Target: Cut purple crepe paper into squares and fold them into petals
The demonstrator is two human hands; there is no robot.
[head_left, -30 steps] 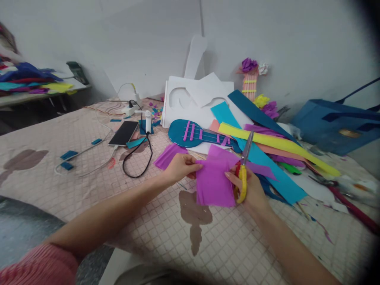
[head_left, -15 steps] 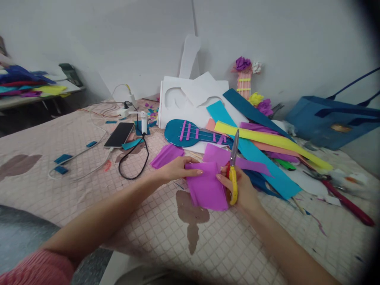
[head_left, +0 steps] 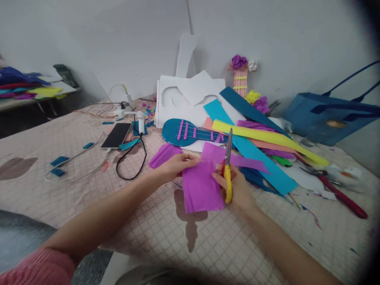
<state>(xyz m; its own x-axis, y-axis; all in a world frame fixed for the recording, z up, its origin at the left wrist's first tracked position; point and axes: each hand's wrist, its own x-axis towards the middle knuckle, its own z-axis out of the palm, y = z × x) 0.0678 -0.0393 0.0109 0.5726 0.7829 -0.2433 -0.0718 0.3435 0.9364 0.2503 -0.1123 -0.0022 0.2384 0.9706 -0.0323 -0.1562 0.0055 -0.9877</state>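
My left hand [head_left: 179, 165] pinches the top left corner of a folded purple paper [head_left: 202, 188], which hangs over the patterned tablecloth. On its right edge rest the fingers of my right hand [head_left: 236, 184], which also holds scissors [head_left: 228, 170] with yellow and red handles, their blades together and pointing up. Behind the hands lie a purple strip [head_left: 249, 163] and another purple piece [head_left: 164, 154]. A small blue guitar shape [head_left: 178, 132] with purple bars and strings sits just beyond them.
Yellow [head_left: 267, 138], light blue [head_left: 267, 170] and dark blue strips lie at the right, near red-handled pliers [head_left: 341, 196] and a blue bag [head_left: 314, 118]. A phone [head_left: 116, 135] and looped black cable [head_left: 145, 152] are at the left. White cut-out boards [head_left: 204, 89] stand behind.
The purple paper hangs lower and straighter. My left thumb has moved up to its top edge. The view has shifted slightly, so most things appear a little further left.
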